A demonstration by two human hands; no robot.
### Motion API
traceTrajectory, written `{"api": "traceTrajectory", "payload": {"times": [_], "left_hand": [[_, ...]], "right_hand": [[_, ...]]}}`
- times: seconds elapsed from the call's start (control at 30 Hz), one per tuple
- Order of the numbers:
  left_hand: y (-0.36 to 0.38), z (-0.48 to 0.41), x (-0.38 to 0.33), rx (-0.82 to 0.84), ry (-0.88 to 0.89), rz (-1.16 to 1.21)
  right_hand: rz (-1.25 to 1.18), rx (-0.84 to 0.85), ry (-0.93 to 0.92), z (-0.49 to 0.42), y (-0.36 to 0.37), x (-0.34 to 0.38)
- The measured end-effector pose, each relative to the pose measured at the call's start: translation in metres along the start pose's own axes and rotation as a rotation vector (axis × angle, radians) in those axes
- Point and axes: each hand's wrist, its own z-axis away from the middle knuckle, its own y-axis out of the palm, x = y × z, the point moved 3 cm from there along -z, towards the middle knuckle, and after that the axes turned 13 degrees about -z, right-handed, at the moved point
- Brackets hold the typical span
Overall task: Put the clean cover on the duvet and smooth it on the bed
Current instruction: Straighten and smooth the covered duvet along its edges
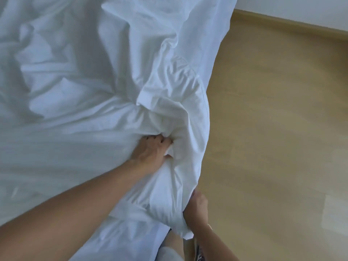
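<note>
Beside the floor [273, 129], the left hand [152, 150] and right hand [196, 210] both clutch the one white cover [79, 76].

Light wood floor [273, 129] on rt; white wall [301, 8] top rt.

A rumpled white cotton duvet cover [79, 76] lay spread over the bed, its edge hanging beside the pale wooden plank floor [273, 129]. The left hand [150, 149] gripped a bunched fold of the fabric, fingers curled into it. The right hand [196, 210] clutched the cover's lower corner nearby.
</note>
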Motion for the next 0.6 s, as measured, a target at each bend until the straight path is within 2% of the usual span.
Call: {"api": "traceTrajectory", "payload": {"times": [0.07,0.13,0.2,0.23,0.27,0.33,0.37,0.4,0.43,0.47,0.5,0.53,0.57,0.6], "left_hand": [[-0.01,-0.005,0.01,-0.05,0.042,0.141],[-0.009,0.008,0.02,-0.113,-0.008,0.095],[0.004,0.032,0.013,-0.047,-0.137,-0.018],[0.009,0.046,0.006,-0.047,-0.187,-0.036],[0.009,0.065,-0.002,-0.075,-0.211,-0.041],[0.014,0.111,-0.011,-0.137,-0.251,-0.04],[0.022,0.14,-0.009,-0.165,-0.306,-0.018],[0.032,0.171,-0.006,-0.171,-0.378,0.013],[0.042,0.204,-0.003,-0.169,-0.457,0.034],[0.054,0.232,-0.002,-0.154,-0.522,0.048],[0.063,0.256,0.0,-0.133,-0.563,0.054],[0.069,0.274,0.0,-0.111,-0.583,0.053],[0.073,0.288,0.003,-0.089,-0.589,0.042],[0.075,0.3,0.005,-0.065,-0.588,0.029]], "right_hand": [[-0.206,-0.053,0.095,-0.002,-0.02,-0.016],[-0.17,-0.039,0.18,0.002,-0.038,-0.038],[-0.105,0.028,0.292,0.005,-0.043,-0.056],[-0.106,0.004,0.313,0.004,-0.046,-0.054],[-0.136,-0.085,0.292,0.004,-0.049,-0.048],[-0.157,-0.44,0.134,0.007,-0.058,-0.026],[-0.141,-0.598,-0.029,0.018,-0.061,-0.009],[-0.105,-0.66,-0.246,0.033,-0.056,0.007],[-0.049,-0.603,-0.493,0.052,-0.044,0.021],[0.01,-0.429,-0.707,0.071,-0.026,0.033],[0.106,-0.195,-0.831,0.088,-0.003,0.039],[0.274,0.02,-0.887,0.101,0.022,0.041],[0.465,0.153,-0.926,0.113,0.046,0.04],[0.633,0.194,-0.958,0.119,0.065,0.037]]}}
